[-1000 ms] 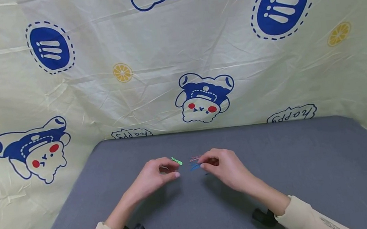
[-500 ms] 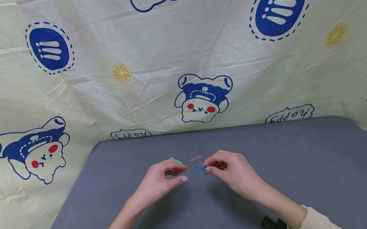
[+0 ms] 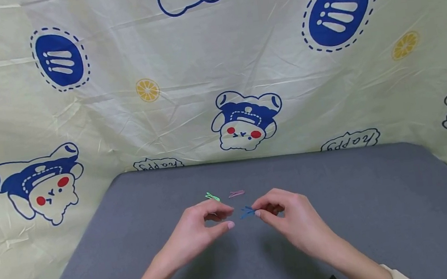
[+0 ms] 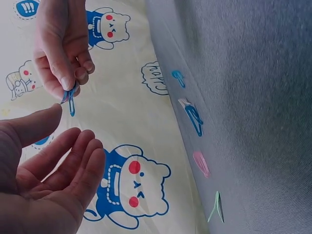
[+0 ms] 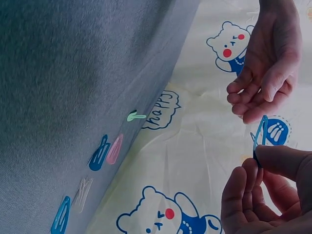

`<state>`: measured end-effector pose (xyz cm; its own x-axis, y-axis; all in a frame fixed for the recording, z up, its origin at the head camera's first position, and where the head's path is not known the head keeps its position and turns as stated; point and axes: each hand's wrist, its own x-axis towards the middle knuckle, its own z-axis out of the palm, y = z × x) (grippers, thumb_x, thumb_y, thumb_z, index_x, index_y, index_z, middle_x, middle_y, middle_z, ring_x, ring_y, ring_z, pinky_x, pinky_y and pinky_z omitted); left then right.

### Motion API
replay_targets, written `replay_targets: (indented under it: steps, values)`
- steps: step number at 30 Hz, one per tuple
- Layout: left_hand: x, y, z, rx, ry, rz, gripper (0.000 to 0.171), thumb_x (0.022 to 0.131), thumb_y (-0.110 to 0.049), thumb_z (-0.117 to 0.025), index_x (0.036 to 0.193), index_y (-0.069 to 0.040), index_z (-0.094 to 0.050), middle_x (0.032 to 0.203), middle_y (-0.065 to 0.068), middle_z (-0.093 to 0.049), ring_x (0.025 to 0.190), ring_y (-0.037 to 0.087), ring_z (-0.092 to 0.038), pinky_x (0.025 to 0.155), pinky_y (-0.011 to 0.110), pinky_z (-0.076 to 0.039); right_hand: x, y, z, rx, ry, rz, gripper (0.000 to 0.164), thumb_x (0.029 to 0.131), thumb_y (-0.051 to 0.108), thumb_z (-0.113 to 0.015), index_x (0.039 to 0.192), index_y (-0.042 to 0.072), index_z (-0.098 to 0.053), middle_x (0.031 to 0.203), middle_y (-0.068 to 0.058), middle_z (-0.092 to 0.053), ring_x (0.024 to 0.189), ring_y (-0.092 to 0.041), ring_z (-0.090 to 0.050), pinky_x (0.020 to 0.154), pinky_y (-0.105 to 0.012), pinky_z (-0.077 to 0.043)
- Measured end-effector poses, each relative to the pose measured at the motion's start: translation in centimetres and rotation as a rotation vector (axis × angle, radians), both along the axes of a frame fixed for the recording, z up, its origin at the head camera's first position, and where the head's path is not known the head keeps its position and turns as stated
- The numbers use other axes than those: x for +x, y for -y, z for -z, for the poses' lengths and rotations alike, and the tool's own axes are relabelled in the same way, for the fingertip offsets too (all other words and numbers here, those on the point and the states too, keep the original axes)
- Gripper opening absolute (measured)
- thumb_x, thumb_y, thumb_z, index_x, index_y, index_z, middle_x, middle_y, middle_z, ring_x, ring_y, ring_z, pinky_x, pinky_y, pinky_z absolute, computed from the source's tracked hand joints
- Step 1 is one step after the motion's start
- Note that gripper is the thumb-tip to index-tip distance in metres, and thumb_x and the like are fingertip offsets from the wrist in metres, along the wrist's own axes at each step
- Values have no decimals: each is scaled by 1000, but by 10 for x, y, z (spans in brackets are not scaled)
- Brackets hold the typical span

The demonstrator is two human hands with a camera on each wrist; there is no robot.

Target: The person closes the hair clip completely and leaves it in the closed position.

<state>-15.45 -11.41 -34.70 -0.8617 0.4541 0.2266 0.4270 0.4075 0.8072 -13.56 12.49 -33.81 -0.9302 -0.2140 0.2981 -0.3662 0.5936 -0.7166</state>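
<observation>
We see the right hand (image 3: pixel 294 219) pinch a blue snap hair clip (image 3: pixel 247 212); just left, the left hand (image 3: pixel 193 231) has thumb and fingers apart; a pink clip (image 3: pixel 236 194) and green clip (image 3: pixel 212 197) lie farther away.

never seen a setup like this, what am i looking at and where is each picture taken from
No machine here: these are a person's two bare hands. The wide picture comes from a camera worn on the head; the two closer ones come from cameras on the left and right wrists. The right hand pinches a blue hair clip, while the left hand is nearby, holding nothing. On the grey table lie a green clip, a pink clip, a pale clip and some blue clips. Behind is a printed sheet.
</observation>
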Motion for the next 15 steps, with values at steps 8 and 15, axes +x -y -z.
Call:
replay_targets:
  steps: [8, 15]
  values:
    - [13, 0, -2, -7, 6, 13, 20, 89, -19, -75, 108, -21, -72, 100, -16, -64, 95, 7, -62, 89, 34, -51, 14, 0, -2, -8, 39, 12, 17, 87, 10, -76, 92, 26, -73, 85, 14, -62, 75, -7, -59, 66, -27, -51]
    - [19, -3, 0, 11, 5, 16, 19, 89, -19, -75, 107, -22, -72, 102, -17, -64, 94, 7, -63, 89, 32, -51, 23, -2, -3, -30, 56, 30, 19, 87, 10, -76, 91, 29, -72, 86, 15, -62, 75, -7, -60, 67, -27, -52]
